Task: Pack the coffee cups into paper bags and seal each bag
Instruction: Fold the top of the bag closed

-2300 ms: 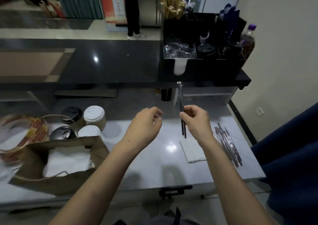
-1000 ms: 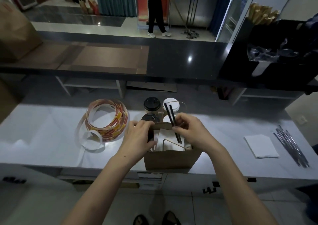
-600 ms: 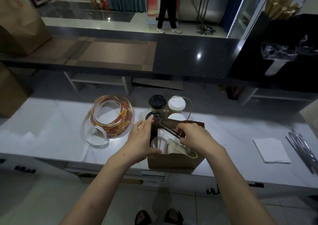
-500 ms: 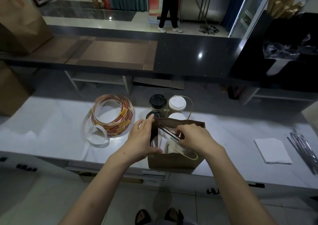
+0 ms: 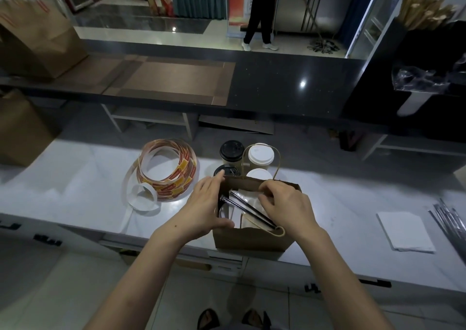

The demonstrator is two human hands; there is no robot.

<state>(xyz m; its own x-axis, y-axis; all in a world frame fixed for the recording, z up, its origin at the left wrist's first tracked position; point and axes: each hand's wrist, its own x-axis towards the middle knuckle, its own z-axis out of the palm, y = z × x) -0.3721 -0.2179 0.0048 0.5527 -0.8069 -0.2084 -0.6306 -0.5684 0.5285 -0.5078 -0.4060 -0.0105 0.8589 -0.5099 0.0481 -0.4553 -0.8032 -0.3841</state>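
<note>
An open brown paper bag (image 5: 252,239) stands near the front edge of the white counter (image 5: 75,186). Inside it are white shapes, and two dark wrapped straws (image 5: 245,210) lie slanted across them. My left hand (image 5: 204,206) grips the bag's left wall, with the thumb hooked over the front rim. My right hand (image 5: 285,206) hovers over the right side of the bag mouth with curled fingers, and its palm hides the straws' lower end. Just behind the bag stand several lidded cups, among them a black-lidded one (image 5: 232,150) and a white-lidded one (image 5: 261,154).
A loose roll of red-and-yellow sticker tape (image 5: 166,168) lies left of the bag. White napkins (image 5: 403,231) and spare wrapped straws (image 5: 451,218) lie at the right. Large brown bags (image 5: 37,42) stand at the far left. A black organiser (image 5: 428,60) fills the raised counter's right end.
My right hand carried the straws from the right of the counter to the bag and lowered them in. They now lie flatter and deeper. My left hand moved onto the bag's left side.
</note>
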